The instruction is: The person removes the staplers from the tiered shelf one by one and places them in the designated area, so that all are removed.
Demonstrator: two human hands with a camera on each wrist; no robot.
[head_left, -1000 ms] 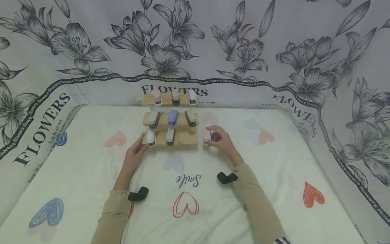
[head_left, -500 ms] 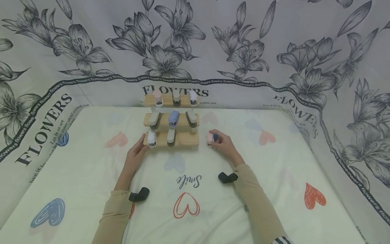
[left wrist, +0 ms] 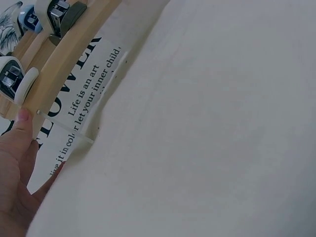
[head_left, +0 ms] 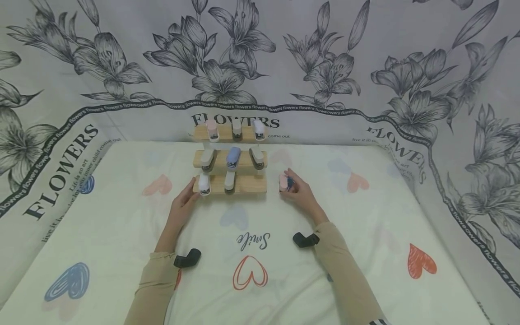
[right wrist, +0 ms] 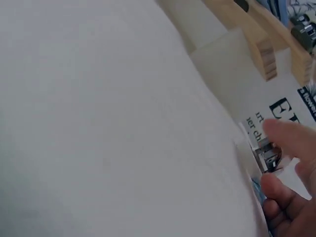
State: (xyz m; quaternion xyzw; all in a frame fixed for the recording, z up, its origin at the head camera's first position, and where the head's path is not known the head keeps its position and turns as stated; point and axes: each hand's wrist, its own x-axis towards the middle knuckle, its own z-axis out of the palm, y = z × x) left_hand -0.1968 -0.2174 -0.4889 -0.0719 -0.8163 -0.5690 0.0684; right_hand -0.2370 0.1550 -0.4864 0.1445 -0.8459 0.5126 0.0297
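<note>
My left hand (head_left: 182, 205) grips the left end of the lowest shelf of a three-tier wooden rack (head_left: 253, 184); its thumb (left wrist: 22, 123) presses the board's edge just below a white stapler (left wrist: 12, 79). To the right of the rack, my right hand (head_left: 301, 193) holds a small pink stapler (head_left: 283, 182) between thumb and fingers, apart from the shelves. Part of a blue patch shows behind it. In the right wrist view the fingers hide much of the stapler, leaving its metal front visible. On the bottom shelf sit the white stapler and a grey stapler (head_left: 229, 181).
The middle shelf carries a blue stapler (head_left: 233, 158) between two grey ones; pink, grey and white staplers stand on the top shelf. Behind the rack hangs a flower-printed cloth (head_left: 333, 67). A pale sheet (head_left: 345, 212) with hearts covers the surface.
My right hand has shifted slightly right, away from the rack, and the pink stapler has turned, so less of its coloured patch shows. My left hand stays at the shelf's end.
</note>
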